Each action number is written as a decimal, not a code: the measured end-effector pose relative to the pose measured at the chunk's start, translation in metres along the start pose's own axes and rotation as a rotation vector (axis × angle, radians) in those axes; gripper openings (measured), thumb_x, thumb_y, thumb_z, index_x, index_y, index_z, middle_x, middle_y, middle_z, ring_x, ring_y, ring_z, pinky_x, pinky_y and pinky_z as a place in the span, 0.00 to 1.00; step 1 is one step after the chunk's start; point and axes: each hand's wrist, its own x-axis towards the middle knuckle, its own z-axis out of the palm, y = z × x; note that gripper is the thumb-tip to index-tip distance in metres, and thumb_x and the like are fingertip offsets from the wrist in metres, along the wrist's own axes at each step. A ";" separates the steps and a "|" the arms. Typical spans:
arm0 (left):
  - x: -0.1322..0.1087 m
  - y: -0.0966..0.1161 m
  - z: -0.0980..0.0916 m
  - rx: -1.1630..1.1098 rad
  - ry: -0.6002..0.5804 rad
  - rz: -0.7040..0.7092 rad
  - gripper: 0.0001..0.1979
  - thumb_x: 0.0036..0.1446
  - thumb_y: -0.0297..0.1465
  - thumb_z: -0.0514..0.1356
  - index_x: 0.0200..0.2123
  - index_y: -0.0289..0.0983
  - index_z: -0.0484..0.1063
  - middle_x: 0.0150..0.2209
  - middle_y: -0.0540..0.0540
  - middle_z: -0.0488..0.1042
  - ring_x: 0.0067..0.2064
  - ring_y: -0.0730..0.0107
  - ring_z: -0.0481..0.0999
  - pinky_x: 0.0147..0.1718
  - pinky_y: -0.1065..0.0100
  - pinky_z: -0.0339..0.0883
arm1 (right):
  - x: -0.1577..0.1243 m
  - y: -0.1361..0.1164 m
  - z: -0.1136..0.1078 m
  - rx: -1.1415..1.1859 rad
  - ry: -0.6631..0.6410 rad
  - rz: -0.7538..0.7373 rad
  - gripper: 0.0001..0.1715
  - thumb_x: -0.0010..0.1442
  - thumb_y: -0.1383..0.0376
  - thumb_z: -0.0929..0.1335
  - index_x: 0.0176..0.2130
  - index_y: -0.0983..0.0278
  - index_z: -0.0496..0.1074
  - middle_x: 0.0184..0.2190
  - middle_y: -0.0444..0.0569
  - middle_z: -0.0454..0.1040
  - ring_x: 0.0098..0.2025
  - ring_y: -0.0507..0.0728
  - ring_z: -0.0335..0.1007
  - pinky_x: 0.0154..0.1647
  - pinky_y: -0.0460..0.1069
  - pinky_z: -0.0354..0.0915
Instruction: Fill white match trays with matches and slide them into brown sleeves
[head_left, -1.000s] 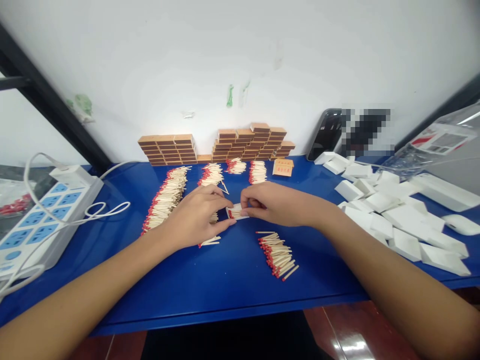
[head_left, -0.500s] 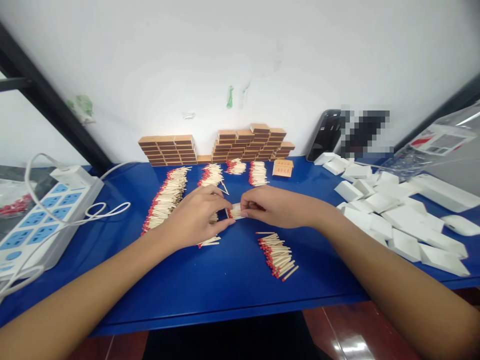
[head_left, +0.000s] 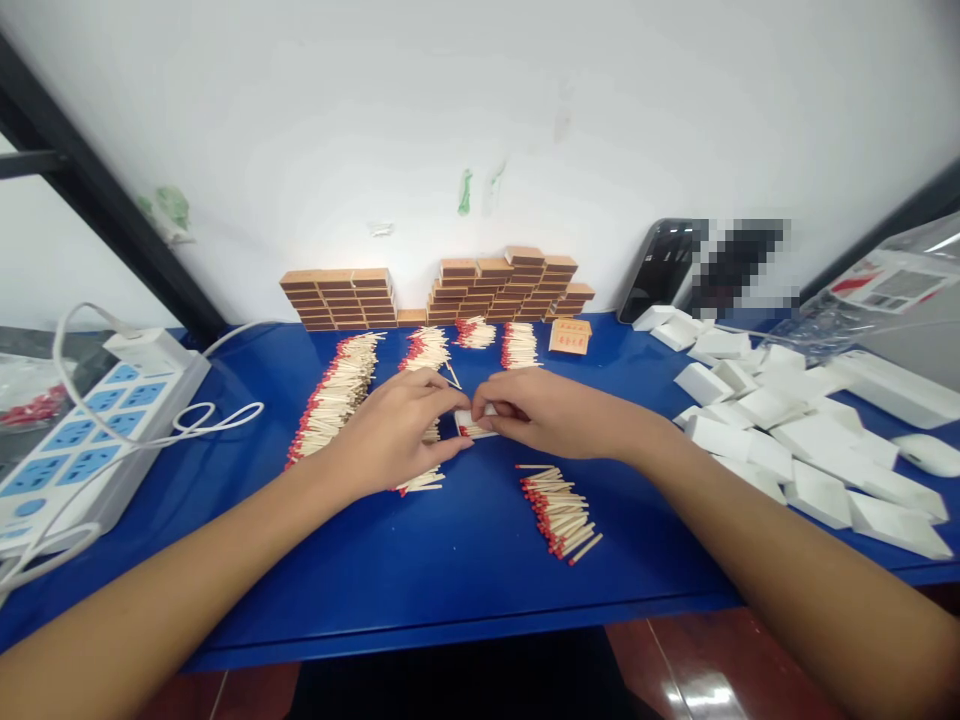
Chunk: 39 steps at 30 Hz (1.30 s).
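Note:
A small white matchbox tray with red-headed matches in it lies on the blue table between my two hands. My left hand grips its left end, thumb in front and fingers behind. Over the tray's right part, my right hand has its fingers pinched together; what they hold is hidden. A pile of loose matches lies in front of my right hand. Under and beside my left hand are more matches. A long row of matches runs along the left, with smaller heaps farther back.
Stacked matchboxes stand against the wall, with a higher stack to their right. One matchbox leans nearby. White trays are heaped at right, near a phone. A power strip with cables sits left.
My right hand has shifted slightly left over the tray, its fingertips now closer to my left hand. My left hand stays at the tray's left end.

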 end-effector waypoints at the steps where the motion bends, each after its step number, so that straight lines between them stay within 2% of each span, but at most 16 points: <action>1: 0.000 0.000 0.000 0.006 0.001 -0.002 0.14 0.63 0.36 0.69 0.50 0.37 0.78 0.45 0.41 0.79 0.49 0.55 0.80 0.49 0.55 0.75 | 0.000 0.000 0.000 -0.010 0.008 0.002 0.09 0.68 0.67 0.65 0.42 0.62 0.76 0.37 0.48 0.76 0.35 0.54 0.67 0.36 0.49 0.57; 4: 0.000 0.001 -0.001 0.018 0.002 -0.002 0.15 0.62 0.35 0.69 0.49 0.37 0.77 0.46 0.41 0.79 0.50 0.55 0.80 0.50 0.56 0.75 | 0.000 0.001 -0.002 -0.026 -0.007 -0.002 0.08 0.67 0.67 0.65 0.42 0.62 0.76 0.37 0.47 0.75 0.35 0.54 0.65 0.35 0.49 0.56; 7: 0.000 0.001 -0.002 0.020 0.014 0.007 0.16 0.62 0.35 0.70 0.50 0.36 0.76 0.46 0.41 0.79 0.50 0.55 0.80 0.50 0.55 0.75 | -0.004 0.002 -0.015 -0.028 -0.024 0.025 0.09 0.66 0.66 0.66 0.42 0.61 0.77 0.33 0.44 0.74 0.32 0.53 0.64 0.34 0.49 0.56; 11: 0.000 0.000 -0.002 0.047 0.055 0.019 0.16 0.62 0.34 0.69 0.51 0.36 0.76 0.46 0.40 0.80 0.49 0.55 0.80 0.49 0.55 0.75 | -0.014 0.012 -0.043 -0.124 0.073 0.156 0.11 0.65 0.56 0.69 0.40 0.61 0.77 0.29 0.44 0.73 0.30 0.54 0.65 0.32 0.50 0.55; 14: 0.000 0.000 -0.001 0.062 0.065 0.020 0.17 0.62 0.34 0.69 0.52 0.36 0.75 0.46 0.39 0.80 0.50 0.55 0.80 0.49 0.55 0.75 | -0.020 0.017 -0.054 -0.187 -0.040 0.292 0.15 0.61 0.51 0.71 0.38 0.60 0.77 0.32 0.47 0.75 0.32 0.55 0.68 0.31 0.50 0.56; 17: -0.001 -0.001 0.000 0.060 0.064 0.018 0.17 0.62 0.35 0.69 0.52 0.36 0.75 0.47 0.40 0.80 0.50 0.56 0.80 0.50 0.55 0.75 | -0.020 0.013 -0.050 -0.199 -0.182 0.373 0.16 0.59 0.51 0.72 0.37 0.60 0.77 0.34 0.48 0.77 0.32 0.55 0.69 0.30 0.50 0.57; 24: 0.000 -0.002 -0.001 0.067 0.048 0.003 0.18 0.63 0.36 0.68 0.54 0.37 0.75 0.47 0.41 0.80 0.50 0.56 0.80 0.51 0.55 0.75 | -0.016 -0.008 -0.032 -0.064 -0.348 0.259 0.12 0.59 0.54 0.74 0.35 0.60 0.78 0.31 0.46 0.76 0.29 0.54 0.68 0.28 0.50 0.58; 29: -0.001 -0.003 0.000 0.051 0.041 -0.014 0.18 0.64 0.36 0.67 0.55 0.38 0.75 0.49 0.40 0.79 0.51 0.55 0.80 0.52 0.55 0.75 | -0.016 -0.008 -0.031 -0.053 -0.371 0.225 0.10 0.62 0.57 0.71 0.33 0.61 0.78 0.29 0.46 0.76 0.27 0.53 0.67 0.28 0.50 0.58; 39: 0.000 -0.001 -0.001 0.065 0.049 0.002 0.18 0.64 0.36 0.67 0.55 0.36 0.75 0.47 0.40 0.80 0.51 0.56 0.80 0.51 0.55 0.76 | -0.018 -0.007 -0.034 -0.056 -0.401 0.284 0.12 0.56 0.55 0.74 0.37 0.59 0.78 0.31 0.44 0.75 0.29 0.54 0.68 0.27 0.50 0.59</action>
